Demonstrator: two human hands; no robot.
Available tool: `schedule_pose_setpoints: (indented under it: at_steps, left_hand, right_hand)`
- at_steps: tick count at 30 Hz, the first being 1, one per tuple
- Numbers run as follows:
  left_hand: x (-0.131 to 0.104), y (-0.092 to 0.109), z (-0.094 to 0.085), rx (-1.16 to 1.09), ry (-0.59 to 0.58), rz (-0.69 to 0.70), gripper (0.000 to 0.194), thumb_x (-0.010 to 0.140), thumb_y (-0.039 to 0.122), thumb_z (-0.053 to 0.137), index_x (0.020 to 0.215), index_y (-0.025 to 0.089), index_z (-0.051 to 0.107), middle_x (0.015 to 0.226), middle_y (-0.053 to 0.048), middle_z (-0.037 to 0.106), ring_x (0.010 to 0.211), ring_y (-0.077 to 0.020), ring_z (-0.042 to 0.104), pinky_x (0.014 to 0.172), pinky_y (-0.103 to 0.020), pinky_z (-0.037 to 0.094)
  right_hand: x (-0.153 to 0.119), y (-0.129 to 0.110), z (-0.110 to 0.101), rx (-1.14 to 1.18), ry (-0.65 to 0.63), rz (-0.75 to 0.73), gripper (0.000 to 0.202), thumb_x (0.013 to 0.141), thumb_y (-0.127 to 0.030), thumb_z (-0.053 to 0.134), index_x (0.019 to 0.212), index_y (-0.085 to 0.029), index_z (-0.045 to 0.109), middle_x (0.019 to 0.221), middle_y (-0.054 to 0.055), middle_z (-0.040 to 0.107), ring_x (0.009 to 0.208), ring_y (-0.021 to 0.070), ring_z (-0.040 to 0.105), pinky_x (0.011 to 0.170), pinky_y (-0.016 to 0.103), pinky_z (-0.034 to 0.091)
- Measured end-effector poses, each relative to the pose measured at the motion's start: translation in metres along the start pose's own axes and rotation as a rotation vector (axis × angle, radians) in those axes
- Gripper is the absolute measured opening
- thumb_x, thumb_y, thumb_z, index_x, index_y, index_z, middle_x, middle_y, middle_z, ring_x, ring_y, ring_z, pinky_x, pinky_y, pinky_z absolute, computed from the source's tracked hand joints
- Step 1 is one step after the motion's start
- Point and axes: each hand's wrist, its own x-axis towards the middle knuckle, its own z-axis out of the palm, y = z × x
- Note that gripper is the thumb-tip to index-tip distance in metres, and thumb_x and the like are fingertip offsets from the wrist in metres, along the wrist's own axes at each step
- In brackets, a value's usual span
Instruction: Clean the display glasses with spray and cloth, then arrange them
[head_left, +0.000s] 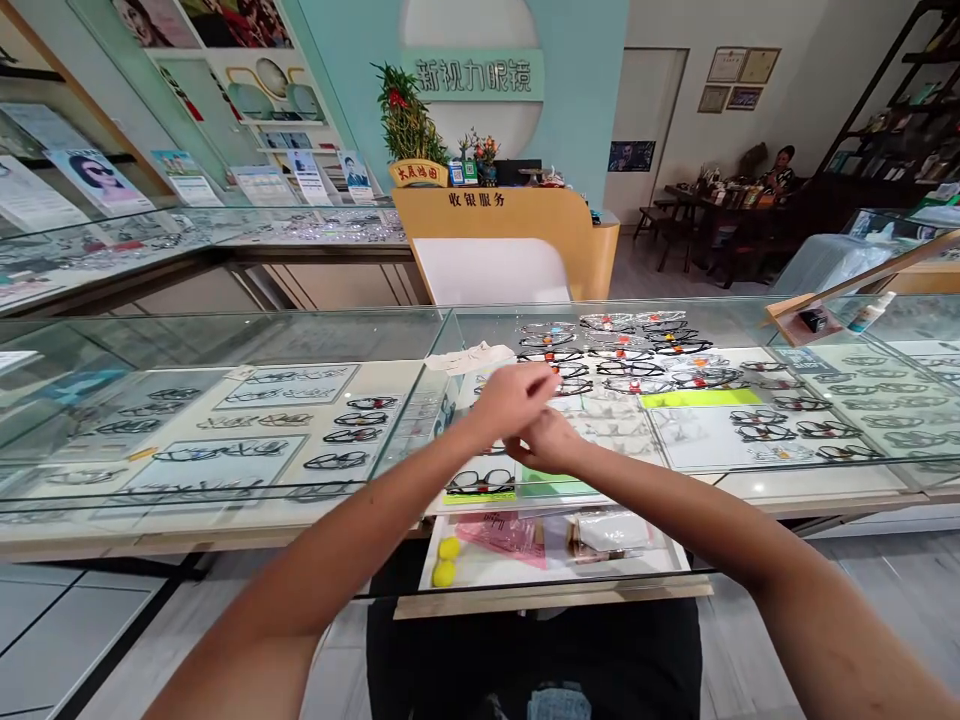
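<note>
My left hand (510, 400) and my right hand (551, 440) meet above the glass display counter (405, 420), the left one slightly farther forward. The fingers of both are curled; whatever they might hold is too small or hidden to make out. A pale cloth (472, 357) lies on the glass just beyond my left hand. Rows of eyeglasses (634, 368) show behind and to the right of my hands. Below them, black-framed glasses (481, 482) rest near the counter's front edge.
An open drawer (555, 578) juts out toward me, holding yellow balls (444, 573), a pink packet (506, 535) and plastic-wrapped items. A small bottle (872, 312) and a wooden-framed mirror (810, 320) stand at the right. A person (780, 172) sits far back.
</note>
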Motion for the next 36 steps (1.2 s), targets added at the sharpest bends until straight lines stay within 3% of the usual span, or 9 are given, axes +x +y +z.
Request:
schedule_pose_setpoints:
  at_steps: [3, 5, 8, 10, 18, 21, 26, 31, 36]
  left_hand:
    - [0.021, -0.076, -0.021, 0.243, 0.031, -0.193, 0.031, 0.109, 0.037, 0.048, 0.099, 0.021, 0.072, 0.100, -0.010, 0.077, 0.093, -0.0281, 0.070, 0.085, -0.039, 0.050]
    - [0.027, -0.115, -0.030, 0.305, 0.018, -0.256, 0.025, 0.102, 0.035, 0.060, 0.115, 0.019, 0.074, 0.119, -0.016, 0.077, 0.109, -0.0338, 0.070, 0.092, -0.041, 0.052]
    - [0.028, -0.153, -0.030, 0.357, -0.032, -0.329, 0.040, 0.091, 0.041, 0.077, 0.124, 0.019, 0.075, 0.130, -0.019, 0.074, 0.122, -0.0401, 0.067, 0.100, -0.044, 0.053]
    - [0.024, -0.167, -0.024, 0.366, -0.048, -0.362, 0.041, 0.094, 0.045, 0.075, 0.126, 0.020, 0.076, 0.129, -0.018, 0.074, 0.124, -0.0406, 0.066, 0.104, -0.045, 0.053]
    - [0.015, -0.188, -0.007, 0.253, 0.038, -0.403, 0.027, 0.107, 0.036, 0.055, 0.121, 0.023, 0.074, 0.127, -0.018, 0.077, 0.128, -0.0392, 0.066, 0.109, -0.047, 0.049]
    - [0.016, -0.195, -0.008, 0.152, 0.124, -0.466, 0.030, 0.109, 0.037, 0.049, 0.124, 0.022, 0.070, 0.118, -0.017, 0.079, 0.116, -0.0375, 0.071, 0.102, -0.046, 0.052]
    - [0.018, -0.209, -0.009, -0.081, 0.291, -0.541, 0.036, 0.111, 0.036, 0.038, 0.132, 0.021, 0.062, 0.126, -0.014, 0.078, 0.109, -0.0290, 0.072, 0.093, -0.039, 0.055]
    - [0.019, -0.215, -0.004, -0.301, 0.371, -0.556, 0.035, 0.097, 0.046, 0.062, 0.122, 0.022, 0.064, 0.113, -0.007, 0.076, 0.093, -0.0227, 0.070, 0.075, -0.029, 0.054]
    - [0.018, -0.216, -0.001, -0.454, 0.397, -0.573, 0.040, 0.089, 0.060, 0.073, 0.101, 0.022, 0.071, 0.079, -0.001, 0.067, 0.067, -0.0187, 0.057, 0.060, -0.028, 0.042]
  right_hand:
    - [-0.002, -0.003, -0.002, -0.014, -0.017, -0.044, 0.025, 0.107, -0.028, 0.066, 0.084, -0.019, 0.072, 0.083, 0.005, 0.074, 0.073, 0.0193, 0.063, 0.073, 0.034, 0.044]
    - [-0.003, -0.005, -0.004, -0.025, -0.012, -0.054, 0.028, 0.108, -0.027, 0.062, 0.081, -0.020, 0.068, 0.082, 0.005, 0.074, 0.072, 0.0197, 0.061, 0.071, 0.035, 0.038]
    - [-0.004, -0.005, -0.004, -0.036, -0.002, -0.064, 0.028, 0.107, -0.026, 0.061, 0.080, -0.021, 0.065, 0.080, 0.005, 0.073, 0.071, 0.0198, 0.059, 0.070, 0.035, 0.034]
    - [-0.004, -0.004, -0.002, -0.042, 0.001, -0.073, 0.028, 0.107, -0.025, 0.062, 0.079, -0.022, 0.064, 0.079, 0.004, 0.072, 0.071, 0.0200, 0.058, 0.070, 0.036, 0.032]
    - [-0.005, -0.006, -0.001, -0.089, -0.049, -0.131, 0.029, 0.110, -0.029, 0.059, 0.084, -0.021, 0.069, 0.083, 0.006, 0.074, 0.074, 0.0210, 0.060, 0.073, 0.038, 0.031]
    - [-0.004, -0.010, -0.003, -0.115, -0.077, -0.158, 0.028, 0.111, -0.028, 0.059, 0.088, -0.019, 0.072, 0.086, 0.008, 0.075, 0.078, 0.0222, 0.063, 0.075, 0.039, 0.031]
    - [-0.003, -0.013, -0.003, -0.122, -0.118, -0.145, 0.025, 0.112, -0.028, 0.059, 0.095, -0.018, 0.075, 0.089, 0.009, 0.077, 0.081, 0.0235, 0.066, 0.075, 0.039, 0.032]
    - [-0.003, -0.012, -0.006, -0.097, -0.164, -0.083, 0.028, 0.115, -0.029, 0.056, 0.096, -0.019, 0.074, 0.092, 0.008, 0.078, 0.082, 0.0232, 0.067, 0.075, 0.038, 0.034]
    - [-0.002, -0.015, -0.012, -0.091, -0.232, -0.040, 0.029, 0.117, -0.031, 0.054, 0.099, -0.018, 0.073, 0.096, 0.008, 0.079, 0.086, 0.0235, 0.069, 0.077, 0.039, 0.036]
